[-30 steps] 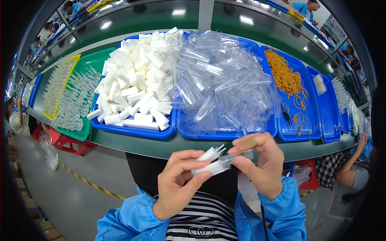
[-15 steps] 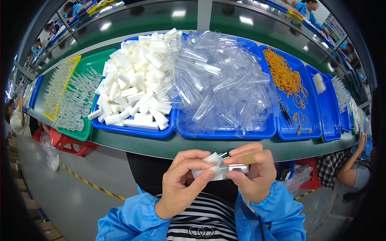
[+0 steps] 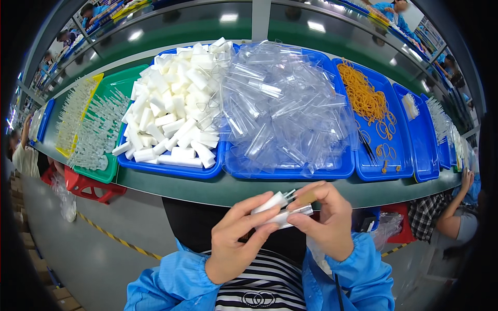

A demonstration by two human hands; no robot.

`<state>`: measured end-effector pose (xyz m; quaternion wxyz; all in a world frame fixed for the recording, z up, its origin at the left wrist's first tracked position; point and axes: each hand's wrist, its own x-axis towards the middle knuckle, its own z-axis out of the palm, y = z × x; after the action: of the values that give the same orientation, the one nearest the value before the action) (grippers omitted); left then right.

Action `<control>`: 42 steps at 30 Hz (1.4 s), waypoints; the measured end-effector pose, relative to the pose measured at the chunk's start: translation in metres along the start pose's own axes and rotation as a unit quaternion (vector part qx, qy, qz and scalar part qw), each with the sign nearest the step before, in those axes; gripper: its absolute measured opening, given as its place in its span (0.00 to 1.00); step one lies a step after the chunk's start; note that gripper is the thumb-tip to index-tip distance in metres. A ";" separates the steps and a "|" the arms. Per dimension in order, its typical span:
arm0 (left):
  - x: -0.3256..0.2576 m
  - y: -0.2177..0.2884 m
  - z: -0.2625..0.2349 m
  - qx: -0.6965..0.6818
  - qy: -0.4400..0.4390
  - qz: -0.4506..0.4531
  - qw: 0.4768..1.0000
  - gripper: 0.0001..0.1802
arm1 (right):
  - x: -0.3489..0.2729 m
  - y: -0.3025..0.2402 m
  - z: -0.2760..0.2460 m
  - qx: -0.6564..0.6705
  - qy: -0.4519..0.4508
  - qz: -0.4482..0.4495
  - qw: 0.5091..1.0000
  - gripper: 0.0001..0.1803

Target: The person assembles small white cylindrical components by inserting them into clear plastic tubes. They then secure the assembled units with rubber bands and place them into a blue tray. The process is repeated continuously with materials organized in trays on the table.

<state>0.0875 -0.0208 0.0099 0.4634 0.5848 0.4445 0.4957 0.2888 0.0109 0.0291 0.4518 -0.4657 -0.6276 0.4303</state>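
Note:
In front of my body, my left hand point(image 3: 236, 228) is closed around a white foam piece point(image 3: 267, 203). Thin pale prongs point(image 3: 289, 194) stick out of that foam's right end, close to my right fingers. Just below it lies a clear plastic sleeve point(image 3: 302, 210) with white material inside its left part. My right hand point(image 3: 329, 220) pinches this sleeve between thumb and fingers, while my left fingertips touch its left end. A tan band wraps one right finger. Where the prongs end inside the foam is hidden.
Along the green bench stand blue trays of white foam blocks point(image 3: 176, 124), clear plastic sleeves point(image 3: 290, 119) and orange rubber bands point(image 3: 363, 96) with black tweezers point(image 3: 368, 149). A green tray point(image 3: 122, 78) with thin translucent pieces is at left. Co-workers sit at both sides.
Both hands have shifted slightly, and the held pieces now slant up to the right. More of the upper foam piece shows. My right hand and the sleeve's end have moved a little up and left.

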 end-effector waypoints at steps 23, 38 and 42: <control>-0.003 -0.002 -0.021 -0.182 -0.134 -0.036 0.973 0.22 | -0.009 -0.007 -0.011 -0.069 -0.106 -0.101 0.987 0.21; 0.006 -0.008 -0.017 -0.204 -0.050 -0.096 0.973 0.15 | 0.070 -0.012 0.000 -0.427 0.006 -0.199 0.882 0.20; 0.006 -0.008 -0.016 -0.177 -0.049 -0.089 0.979 0.14 | 0.063 -0.019 -0.007 -0.243 0.011 -0.132 0.961 0.21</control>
<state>0.0721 -0.0117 0.0047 0.6229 0.4752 0.3773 0.4938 0.2819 0.0696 0.0595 0.3845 -0.4791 -0.7641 0.1967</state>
